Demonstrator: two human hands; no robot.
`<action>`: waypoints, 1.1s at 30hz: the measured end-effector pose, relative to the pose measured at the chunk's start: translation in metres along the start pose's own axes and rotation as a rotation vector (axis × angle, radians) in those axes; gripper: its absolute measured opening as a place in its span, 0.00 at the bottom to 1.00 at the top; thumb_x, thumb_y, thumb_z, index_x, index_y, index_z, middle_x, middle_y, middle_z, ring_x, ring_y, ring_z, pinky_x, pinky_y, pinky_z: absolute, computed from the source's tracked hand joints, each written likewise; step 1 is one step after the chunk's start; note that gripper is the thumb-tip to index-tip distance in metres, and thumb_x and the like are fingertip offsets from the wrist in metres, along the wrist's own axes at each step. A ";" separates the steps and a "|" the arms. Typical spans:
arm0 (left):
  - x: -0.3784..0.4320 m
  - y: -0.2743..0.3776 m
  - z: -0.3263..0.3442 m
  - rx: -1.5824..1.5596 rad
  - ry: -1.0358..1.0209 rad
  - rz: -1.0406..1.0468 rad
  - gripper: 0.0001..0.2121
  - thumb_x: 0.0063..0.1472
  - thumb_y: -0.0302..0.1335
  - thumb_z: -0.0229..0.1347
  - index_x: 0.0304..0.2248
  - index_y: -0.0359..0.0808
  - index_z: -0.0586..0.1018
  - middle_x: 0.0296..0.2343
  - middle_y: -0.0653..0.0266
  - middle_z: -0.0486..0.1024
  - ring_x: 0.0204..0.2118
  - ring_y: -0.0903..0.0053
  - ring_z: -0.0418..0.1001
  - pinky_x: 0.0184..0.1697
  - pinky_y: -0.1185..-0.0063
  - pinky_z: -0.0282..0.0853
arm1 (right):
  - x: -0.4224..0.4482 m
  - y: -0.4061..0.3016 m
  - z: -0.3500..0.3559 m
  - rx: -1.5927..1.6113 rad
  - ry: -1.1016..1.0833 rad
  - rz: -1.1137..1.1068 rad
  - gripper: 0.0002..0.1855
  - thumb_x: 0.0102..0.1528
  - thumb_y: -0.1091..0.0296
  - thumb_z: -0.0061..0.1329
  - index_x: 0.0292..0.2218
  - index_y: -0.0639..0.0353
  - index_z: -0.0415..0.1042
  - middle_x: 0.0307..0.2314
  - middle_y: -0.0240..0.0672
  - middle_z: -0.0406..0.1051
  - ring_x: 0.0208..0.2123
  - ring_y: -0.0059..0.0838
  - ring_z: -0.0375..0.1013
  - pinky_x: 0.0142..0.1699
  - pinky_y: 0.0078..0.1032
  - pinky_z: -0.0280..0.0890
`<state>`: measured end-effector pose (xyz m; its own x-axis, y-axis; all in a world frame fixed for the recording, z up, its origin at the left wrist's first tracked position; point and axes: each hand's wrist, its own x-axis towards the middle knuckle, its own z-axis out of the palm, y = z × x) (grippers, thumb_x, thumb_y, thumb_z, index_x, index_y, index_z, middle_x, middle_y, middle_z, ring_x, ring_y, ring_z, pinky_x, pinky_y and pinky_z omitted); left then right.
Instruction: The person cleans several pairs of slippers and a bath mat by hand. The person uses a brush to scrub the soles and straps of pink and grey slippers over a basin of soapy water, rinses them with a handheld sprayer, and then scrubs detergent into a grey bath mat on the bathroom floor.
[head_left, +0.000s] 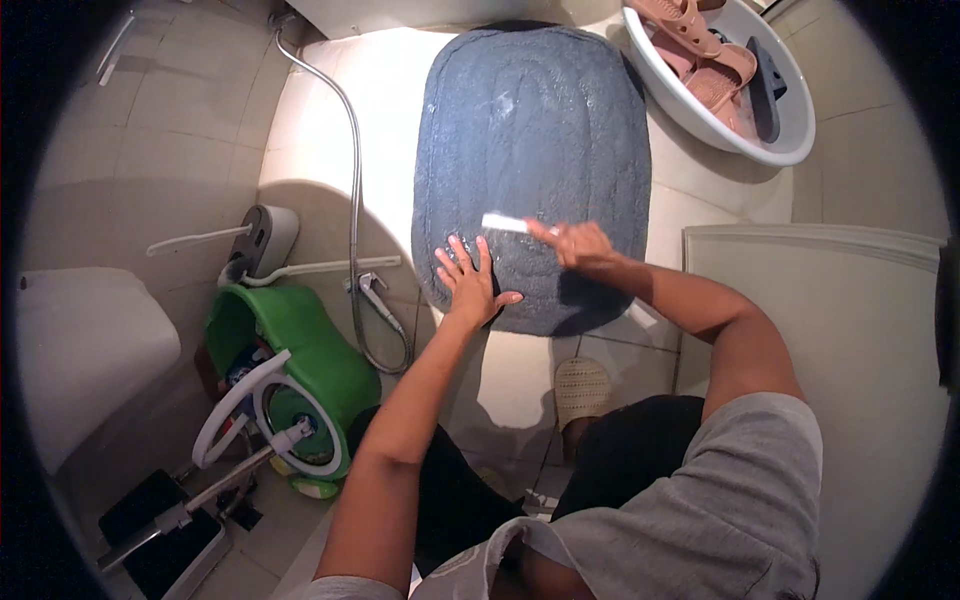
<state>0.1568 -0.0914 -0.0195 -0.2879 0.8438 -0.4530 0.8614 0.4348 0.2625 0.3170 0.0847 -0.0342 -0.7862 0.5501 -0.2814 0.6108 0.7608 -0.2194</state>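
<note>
A wet grey-blue bath mat (547, 142) lies flat on the tiled floor before me, with a patch of white suds near its far end. My left hand (474, 291) presses on the mat's near left part, palm down and fingers spread. In my right hand (581, 244) is a white brush (506, 223), blurred, gripped by its handle over the near middle of the mat. Whether its bristles touch the mat cannot be made out.
A white basin (795, 146) holding pink and dark sandals (716, 79) stands at the far right. Along the left are a shower hose (355, 165), a hand sprayer (382, 304), a toilet brush holder (274, 232) and a green mop bucket (315, 337). A white panel (810, 315) stands at right.
</note>
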 end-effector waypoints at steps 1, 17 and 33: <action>0.006 0.010 -0.003 -0.009 -0.002 0.023 0.55 0.37 0.51 0.61 0.57 0.39 0.39 0.54 0.39 0.25 0.53 0.32 0.24 0.50 0.45 0.37 | -0.001 0.019 0.003 0.039 -0.095 0.024 0.18 0.54 0.62 0.34 0.45 0.55 0.63 0.25 0.50 0.70 0.24 0.40 0.72 0.30 0.38 0.67; 0.058 0.035 -0.070 -0.021 -0.244 -0.231 0.62 0.22 0.33 0.71 0.54 0.69 0.39 0.53 0.49 0.13 0.51 0.29 0.19 0.41 0.35 0.41 | 0.167 0.068 -0.071 0.009 0.295 0.042 0.31 0.57 0.45 0.24 0.37 0.64 0.69 0.23 0.49 0.70 0.23 0.45 0.71 0.32 0.40 0.65; 0.074 0.053 -0.076 -0.062 -0.251 -0.122 0.61 0.22 0.33 0.70 0.54 0.69 0.41 0.54 0.48 0.15 0.50 0.26 0.20 0.39 0.34 0.40 | 0.277 0.087 -0.079 0.025 0.207 0.255 0.25 0.60 0.51 0.22 0.49 0.56 0.59 0.25 0.48 0.70 0.24 0.39 0.72 0.30 0.40 0.67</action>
<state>0.1488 0.0181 0.0255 -0.2685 0.6835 -0.6788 0.7974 0.5530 0.2415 0.1451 0.3308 -0.0574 -0.6082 0.7823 -0.1348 0.7907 0.5820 -0.1897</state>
